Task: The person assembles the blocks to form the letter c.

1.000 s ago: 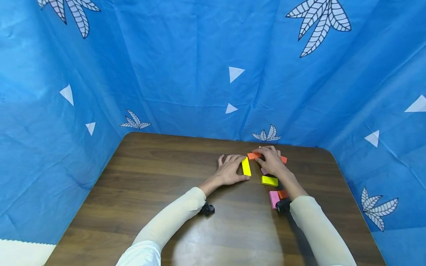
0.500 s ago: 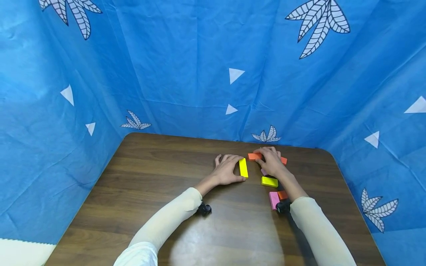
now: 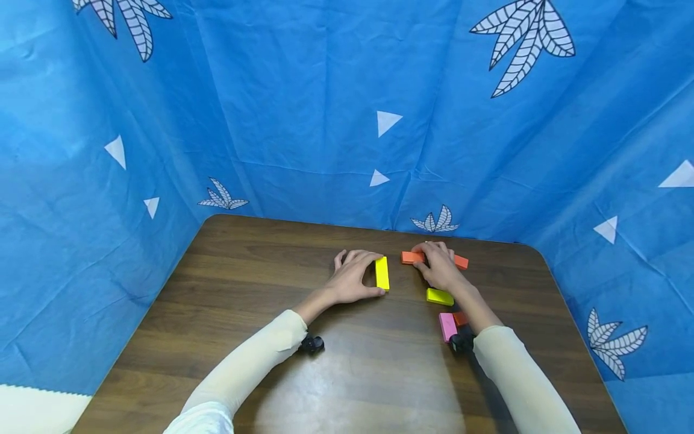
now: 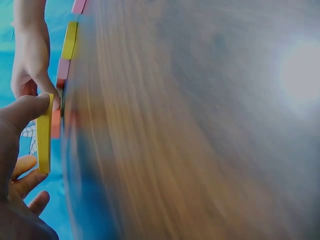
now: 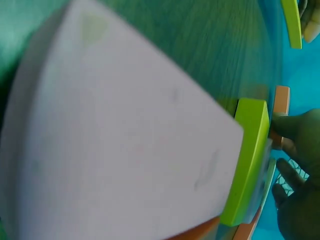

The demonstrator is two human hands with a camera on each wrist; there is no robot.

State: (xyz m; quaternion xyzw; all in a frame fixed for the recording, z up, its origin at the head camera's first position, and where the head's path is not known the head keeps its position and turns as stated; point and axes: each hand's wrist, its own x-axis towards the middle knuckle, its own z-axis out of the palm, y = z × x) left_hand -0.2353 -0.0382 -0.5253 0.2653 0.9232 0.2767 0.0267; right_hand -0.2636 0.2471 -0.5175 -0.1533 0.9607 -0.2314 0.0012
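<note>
My left hand (image 3: 349,280) pinches a yellow block (image 3: 382,274) lengthwise between thumb and fingertips; the left wrist view shows the yellow block (image 4: 44,137) gripped at both ends. My right hand (image 3: 441,268) holds the right part of an orange block (image 3: 412,257) near the back edge, thumb on the near side. The right wrist view shows the thumb against this orange block (image 5: 281,100), fingers curled behind. A second orange block (image 3: 461,262) shows just right of that hand. Whatever lies under the palm is mostly hidden.
A lime-yellow block (image 3: 440,296) lies below the right hand. Nearer stand a pink block (image 3: 447,327) and a red-orange block (image 3: 460,318), close to the right wrist camera (image 3: 461,342). A blue patterned cloth (image 3: 303,120) hangs behind the wooden table (image 3: 260,289).
My left hand has carried the yellow block leftward, away from the orange block. The right hand has stayed almost in place, with the orange block shifting very slightly left.
</note>
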